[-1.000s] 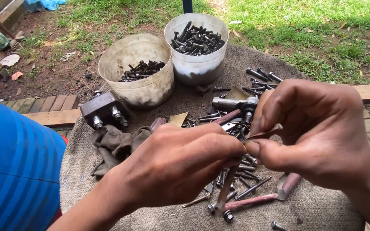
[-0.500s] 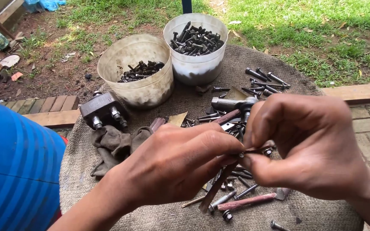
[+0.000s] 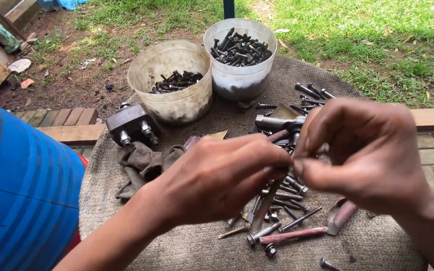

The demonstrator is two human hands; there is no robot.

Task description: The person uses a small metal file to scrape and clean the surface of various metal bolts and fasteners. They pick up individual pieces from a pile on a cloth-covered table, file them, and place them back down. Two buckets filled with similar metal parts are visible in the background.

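Pinching together above the pile of rusty bolts point(image 3: 282, 200), the left hand point(image 3: 222, 175) and right hand point(image 3: 367, 150) close their fingertips on something small, hidden between them. Below lies coarse burlap surface point(image 3: 177, 246); beyond stand two scuffed plastic buckets point(image 3: 177, 100) of dark bolts and a blue drum point(image 3: 26, 200).

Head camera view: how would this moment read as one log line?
left hand: pinching small part, type unclear | right hand: fingertips meeting left | below: loose bolts on round mat | behind: two tubs of bolts
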